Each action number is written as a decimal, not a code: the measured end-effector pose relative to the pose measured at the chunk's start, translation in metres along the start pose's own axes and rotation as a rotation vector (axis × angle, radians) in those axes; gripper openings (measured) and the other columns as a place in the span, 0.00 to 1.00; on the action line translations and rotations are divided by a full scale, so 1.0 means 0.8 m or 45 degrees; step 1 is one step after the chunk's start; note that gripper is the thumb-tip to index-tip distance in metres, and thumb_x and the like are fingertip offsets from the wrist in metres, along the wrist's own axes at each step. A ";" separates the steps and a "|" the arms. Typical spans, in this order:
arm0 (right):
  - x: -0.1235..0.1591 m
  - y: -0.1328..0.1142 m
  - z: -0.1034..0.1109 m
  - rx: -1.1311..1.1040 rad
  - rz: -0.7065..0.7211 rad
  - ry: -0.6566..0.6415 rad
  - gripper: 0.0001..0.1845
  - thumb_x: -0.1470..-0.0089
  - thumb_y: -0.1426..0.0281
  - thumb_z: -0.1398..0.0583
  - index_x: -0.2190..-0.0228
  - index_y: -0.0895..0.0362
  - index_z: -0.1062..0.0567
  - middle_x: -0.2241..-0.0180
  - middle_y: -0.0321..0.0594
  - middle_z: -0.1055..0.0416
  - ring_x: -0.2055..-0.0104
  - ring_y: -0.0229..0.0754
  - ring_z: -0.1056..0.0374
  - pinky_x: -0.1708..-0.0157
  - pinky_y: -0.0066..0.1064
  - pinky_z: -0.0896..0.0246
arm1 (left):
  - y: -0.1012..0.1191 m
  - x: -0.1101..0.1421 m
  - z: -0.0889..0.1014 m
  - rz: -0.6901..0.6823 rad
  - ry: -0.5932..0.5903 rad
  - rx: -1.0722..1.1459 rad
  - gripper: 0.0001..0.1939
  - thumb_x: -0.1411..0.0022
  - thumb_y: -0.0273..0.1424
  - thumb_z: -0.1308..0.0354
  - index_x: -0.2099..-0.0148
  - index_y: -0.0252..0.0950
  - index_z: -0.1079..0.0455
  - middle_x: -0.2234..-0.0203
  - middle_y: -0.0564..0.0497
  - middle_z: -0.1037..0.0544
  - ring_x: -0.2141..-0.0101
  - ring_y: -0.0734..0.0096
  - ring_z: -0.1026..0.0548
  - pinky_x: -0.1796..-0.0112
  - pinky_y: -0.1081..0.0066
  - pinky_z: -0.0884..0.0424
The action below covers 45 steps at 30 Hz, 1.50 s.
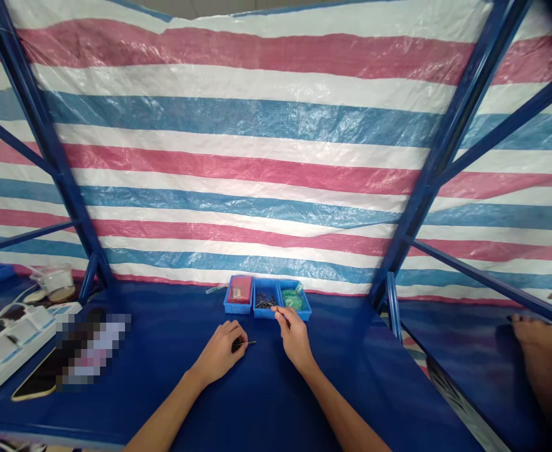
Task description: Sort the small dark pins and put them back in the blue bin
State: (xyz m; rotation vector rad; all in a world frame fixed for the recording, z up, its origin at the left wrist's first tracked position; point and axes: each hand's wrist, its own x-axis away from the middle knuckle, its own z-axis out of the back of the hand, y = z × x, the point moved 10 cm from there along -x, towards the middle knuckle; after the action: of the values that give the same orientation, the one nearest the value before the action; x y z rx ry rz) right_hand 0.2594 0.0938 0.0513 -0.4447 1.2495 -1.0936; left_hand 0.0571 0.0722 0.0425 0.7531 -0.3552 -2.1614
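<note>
A white power strip (26, 351) carries several white plugs (39, 316). A dark phone (35, 380) lies just right of the strip; a clear plastic container (59, 277) stands behind the strip. Farther behind it, a blue post (72, 188) fronts red, white and blue striped sheeting (257, 119).

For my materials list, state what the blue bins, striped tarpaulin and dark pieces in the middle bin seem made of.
Blue bins: probably smooth plastic, by even colour and thin walls. Striped tarpaulin: likely glossy woven plastic, by crinkled highlights and fine weave. Dark pieces: perhaps metal, by pale glints; finish unclear.
</note>
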 end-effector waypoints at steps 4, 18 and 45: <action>-0.001 0.008 -0.001 0.052 -0.032 -0.012 0.21 0.30 0.54 0.47 0.59 0.53 0.20 0.59 0.44 0.23 0.57 0.49 0.28 0.54 0.37 0.34 | -0.001 0.000 0.000 0.008 0.000 0.003 0.07 0.27 0.33 0.46 0.59 0.41 0.28 0.61 0.50 0.24 0.59 0.62 0.28 0.54 0.61 0.31; -0.001 0.014 -0.004 -0.068 -0.108 -0.035 0.22 0.35 0.49 0.43 0.63 0.53 0.21 0.60 0.43 0.26 0.73 0.41 0.31 0.74 0.33 0.34 | -0.001 0.000 0.000 -0.006 0.007 0.033 0.10 0.25 0.35 0.47 0.58 0.41 0.27 0.61 0.49 0.23 0.59 0.62 0.28 0.55 0.61 0.32; 0.003 0.031 -0.013 -0.328 -0.309 -0.050 0.25 0.40 0.44 0.40 0.61 0.53 0.27 0.75 0.34 0.30 0.78 0.41 0.31 0.82 0.28 0.34 | -0.002 -0.001 0.000 0.021 0.006 0.005 0.07 0.26 0.33 0.45 0.59 0.42 0.27 0.61 0.51 0.23 0.59 0.63 0.27 0.55 0.63 0.33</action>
State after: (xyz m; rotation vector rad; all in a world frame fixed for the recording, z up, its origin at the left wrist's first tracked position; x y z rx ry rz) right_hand 0.2599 0.1063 0.0273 -0.8276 1.3313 -1.1238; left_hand 0.0560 0.0739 0.0421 0.7544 -0.3623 -2.1436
